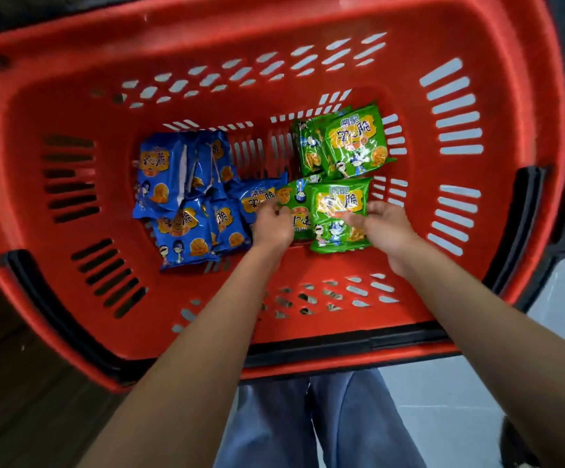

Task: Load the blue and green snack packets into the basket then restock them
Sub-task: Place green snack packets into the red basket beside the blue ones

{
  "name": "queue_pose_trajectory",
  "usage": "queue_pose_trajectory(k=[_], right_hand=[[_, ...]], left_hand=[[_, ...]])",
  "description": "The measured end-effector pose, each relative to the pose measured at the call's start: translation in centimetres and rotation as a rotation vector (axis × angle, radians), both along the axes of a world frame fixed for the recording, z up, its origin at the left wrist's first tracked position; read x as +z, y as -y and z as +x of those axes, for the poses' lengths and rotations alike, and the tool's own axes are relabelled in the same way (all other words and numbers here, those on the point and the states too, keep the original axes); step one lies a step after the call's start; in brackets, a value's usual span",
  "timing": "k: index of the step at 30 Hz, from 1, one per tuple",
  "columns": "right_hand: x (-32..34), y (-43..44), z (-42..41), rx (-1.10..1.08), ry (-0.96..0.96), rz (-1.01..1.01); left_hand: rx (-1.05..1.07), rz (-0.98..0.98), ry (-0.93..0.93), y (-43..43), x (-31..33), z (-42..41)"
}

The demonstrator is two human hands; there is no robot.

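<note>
Against right hand (384,228) — green packet (336,211); against left hand (272,224) — blue packet (255,199).

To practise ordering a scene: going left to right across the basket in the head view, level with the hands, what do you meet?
Red basket's left wall → blue snack packets → left hand → green snack packets → right hand → basket's right wall.
</note>
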State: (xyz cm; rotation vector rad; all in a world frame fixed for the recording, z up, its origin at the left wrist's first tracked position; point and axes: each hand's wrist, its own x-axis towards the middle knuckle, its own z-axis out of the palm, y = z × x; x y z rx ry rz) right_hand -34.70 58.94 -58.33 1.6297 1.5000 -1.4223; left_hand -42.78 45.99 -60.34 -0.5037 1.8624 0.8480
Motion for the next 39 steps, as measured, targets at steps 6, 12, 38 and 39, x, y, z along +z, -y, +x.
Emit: queue_pose_trajectory(k=[6, 12, 38, 39], right_hand=[[-0.4, -0.5, 0.2, 0.012, -0.024, -0.091], [-0.3, -0.6, 0.8, -0.045, 0.042, -0.012], [0.3, -1.6, -3.9, -0.012, -0.048, 0.552], [0.1, -1.9, -3.9, 0.101, -0.028, 0.563]], left_hand=[[-0.054, -0.077, -0.013, -1.1, -1.7, 0.3], [0.046, -0.004, 0.046, -2.4, -1.9, 1.3], [-0.103, 0.039, -0.024, -3.5, -0.2, 4.0], [-0.105, 0.034, -0.035, -3.5, -0.2, 4.1]])
